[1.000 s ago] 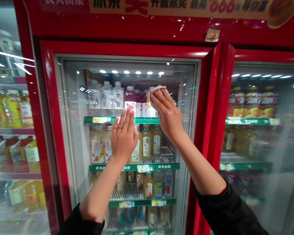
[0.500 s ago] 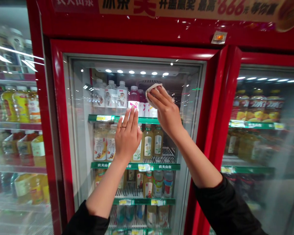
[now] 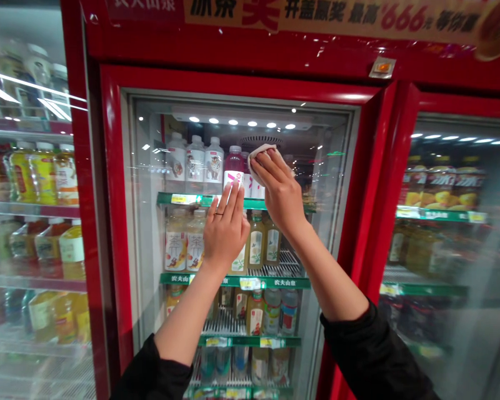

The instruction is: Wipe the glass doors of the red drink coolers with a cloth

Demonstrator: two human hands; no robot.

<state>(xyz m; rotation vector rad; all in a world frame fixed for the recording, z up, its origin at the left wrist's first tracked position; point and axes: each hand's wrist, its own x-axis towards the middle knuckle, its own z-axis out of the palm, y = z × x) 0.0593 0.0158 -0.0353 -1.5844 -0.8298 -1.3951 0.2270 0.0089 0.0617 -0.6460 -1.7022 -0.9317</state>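
A glass door (image 3: pixel 329 161) in a red frame fills the middle of the view. My left hand (image 3: pixel 227 228), a ring on one finger, lies flat on the glass with its fingers stretched out and nothing in it. To its right and higher up, my right hand (image 3: pixel 281 191) presses a folded white cloth (image 3: pixel 256 158) against the upper part of the pane. The fingers cover much of the cloth. Behind the glass, bottles with tiger labels (image 3: pixel 214 161) and a purple-red bottle (image 3: pixel 234 161) stand on the top shelf.
Green-edged shelves (image 3: pixel 291 282) hold several more drink bottles inside the cooler. A shelf of bottles (image 3: pixel 44 172) shows at the left, and another glass door with bottles (image 3: pixel 433 180) at the right. An orange-lit switch (image 3: pixel 383 68) sits on the red panel above.
The whole view has shifted, so the cooler appears slightly farther right. Against the door, my right hand and the cloth have slid a little left; my left hand stays nearly in place.
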